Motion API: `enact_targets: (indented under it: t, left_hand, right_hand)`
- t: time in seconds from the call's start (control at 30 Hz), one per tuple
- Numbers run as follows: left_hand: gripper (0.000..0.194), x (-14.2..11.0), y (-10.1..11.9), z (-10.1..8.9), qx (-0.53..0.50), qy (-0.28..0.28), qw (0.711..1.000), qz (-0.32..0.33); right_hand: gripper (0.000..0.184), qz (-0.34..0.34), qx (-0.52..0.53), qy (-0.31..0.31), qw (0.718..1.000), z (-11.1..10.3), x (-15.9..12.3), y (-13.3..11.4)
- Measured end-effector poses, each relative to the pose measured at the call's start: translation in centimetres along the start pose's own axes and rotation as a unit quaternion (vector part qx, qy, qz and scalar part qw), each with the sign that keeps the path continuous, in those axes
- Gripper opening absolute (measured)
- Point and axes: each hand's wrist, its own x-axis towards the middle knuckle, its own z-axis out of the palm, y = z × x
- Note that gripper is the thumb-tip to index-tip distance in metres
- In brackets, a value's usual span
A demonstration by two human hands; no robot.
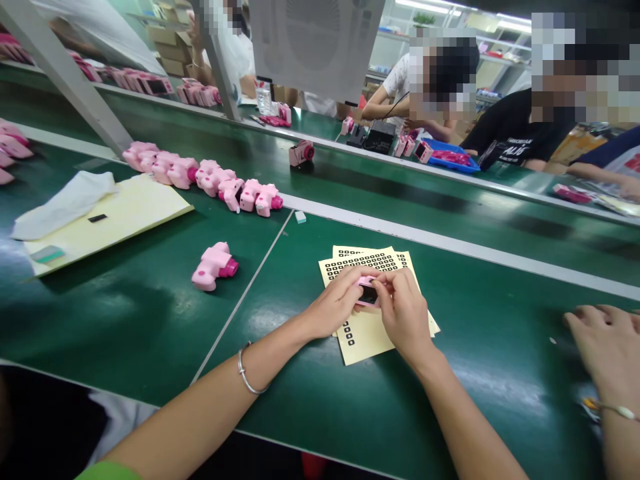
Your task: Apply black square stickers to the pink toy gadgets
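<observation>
we see a green tabletop (pixel 310 393); between its near edge and white strip (pixel 400 231) lie yellow sheets (pixel 367 341); over them, our left hand (pixel 336 303) grips the left end of a pink device (pixel 369 295), our right hand (pixel 406 312) pinching its right end.

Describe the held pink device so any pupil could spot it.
On the green table, find the pale yellow sheets printed with dark squares. Over them, the left hand and right hand hold the pink device, dark screen showing. Unlike the pink pieces further left, it is held.
</observation>
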Motion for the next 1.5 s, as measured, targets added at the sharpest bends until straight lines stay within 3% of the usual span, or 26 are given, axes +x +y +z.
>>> enact_targets:
  t: [0.3,0.53,0.63,0.73,1.0,1.23,1.37,1.5]
  left_hand:
    - [0.042,0.2,0.2,0.0,-0.021,-0.002,1.000,0.012]
    - [0.031,0.2,0.3,0.0,-0.041,0.002,0.999,0.021]
    - [0.025,0.3,0.6,0.0,-0.078,-0.005,0.997,0.003]
    - [0.027,0.4,0.8,-0.1,-0.124,-0.004,0.992,-0.032]
    - [0.029,0.8,-0.1,-0.6,-0.111,0.035,0.991,-0.058]
    - [0.030,0.6,-0.4,-0.6,-0.147,0.055,0.985,-0.071]
    - [0.031,0.7,-0.6,-0.7,-0.153,0.076,0.983,-0.073]
    - [0.033,0.8,-0.3,-0.7,-0.145,0.075,0.984,-0.071]
  right_hand:
    - [0.017,-0.025,0.061,0.010,0.998,0.5,-0.8,0.8]
    - [0.022,0.025,0.060,-0.009,0.998,0.7,-1.0,1.3]
    - [0.028,0.017,0.082,0.011,0.996,0.1,-0.6,1.8]
    - [0.031,0.004,0.107,-0.016,0.994,-0.6,0.0,2.0]
    - [0.029,0.025,0.135,-0.021,0.990,-0.5,0.5,1.5]
    - [0.030,0.087,0.188,-0.032,0.978,-0.1,0.3,0.2]
    - [0.036,0.093,0.213,-0.051,0.971,0.3,0.0,-0.1]
    - [0.031,0.076,0.225,-0.034,0.971,0.4,0.0,0.3]
